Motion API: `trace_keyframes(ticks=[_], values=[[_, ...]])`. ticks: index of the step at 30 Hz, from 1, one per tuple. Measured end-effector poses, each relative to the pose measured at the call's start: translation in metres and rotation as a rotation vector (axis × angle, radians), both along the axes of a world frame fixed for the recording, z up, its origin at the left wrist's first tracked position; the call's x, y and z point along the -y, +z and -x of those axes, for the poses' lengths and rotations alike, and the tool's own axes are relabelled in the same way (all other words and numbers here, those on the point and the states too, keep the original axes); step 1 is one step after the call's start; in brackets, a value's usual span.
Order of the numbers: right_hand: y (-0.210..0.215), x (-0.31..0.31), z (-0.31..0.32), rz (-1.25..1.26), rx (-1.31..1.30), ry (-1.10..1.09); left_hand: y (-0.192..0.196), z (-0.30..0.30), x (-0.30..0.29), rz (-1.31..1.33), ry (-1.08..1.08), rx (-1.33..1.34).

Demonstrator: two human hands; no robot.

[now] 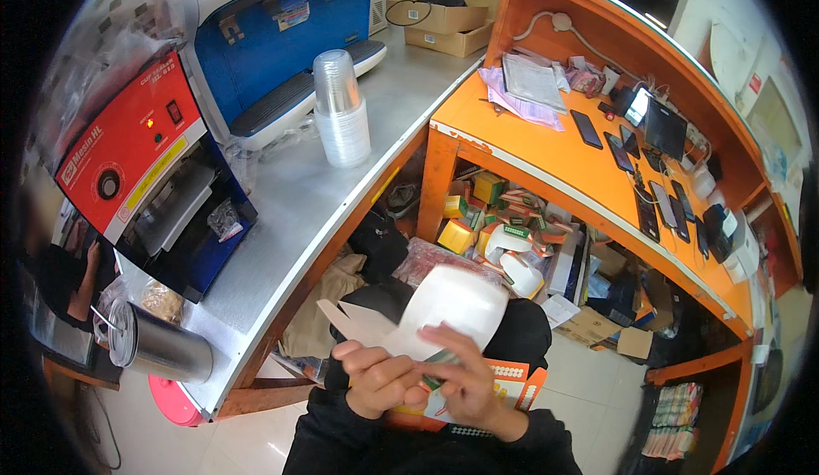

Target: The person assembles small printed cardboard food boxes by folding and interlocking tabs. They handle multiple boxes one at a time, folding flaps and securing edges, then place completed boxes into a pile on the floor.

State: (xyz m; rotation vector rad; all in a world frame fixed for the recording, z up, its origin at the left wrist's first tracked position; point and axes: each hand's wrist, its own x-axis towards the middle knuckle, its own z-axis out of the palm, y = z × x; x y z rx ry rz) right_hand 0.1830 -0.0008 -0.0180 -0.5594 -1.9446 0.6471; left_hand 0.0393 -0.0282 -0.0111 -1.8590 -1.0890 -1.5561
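Between both hands at chest height, the white carton (444, 308) runs from 8 to 2 o'clock, left hand (375, 378) pinching its lower flap, right hand (467, 381) gripping underneath, both equally near

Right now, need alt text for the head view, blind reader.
Both hands, left hand and right hand, hold a white flat carton above the lap. To the left, a steel counter carries stacked clear cups and a red cup sealer; to the right, phones lie on an orange desk.
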Motion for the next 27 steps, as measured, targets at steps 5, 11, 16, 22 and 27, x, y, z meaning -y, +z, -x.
trace_keyframes(ticks=[5,11,16,22,27], values=[[-0.011,0.004,0.001,-0.046,-0.154,-0.126,0.015,0.003,-0.007,0.194,-0.081,-0.004],[-0.004,-0.031,-0.029,0.324,-0.563,-0.048,0.027,0.008,-0.013,0.720,-0.679,0.537],[0.002,-0.039,-0.005,0.042,-0.154,-0.416,0.019,-0.006,-0.016,0.936,-1.212,1.044],[0.014,-0.016,-0.015,0.361,-0.393,0.070,0.013,-0.011,-0.030,0.765,-1.056,1.145],[0.010,-0.016,-0.017,0.123,-0.103,-0.157,0.006,-0.015,-0.031,0.583,-0.979,1.295]])
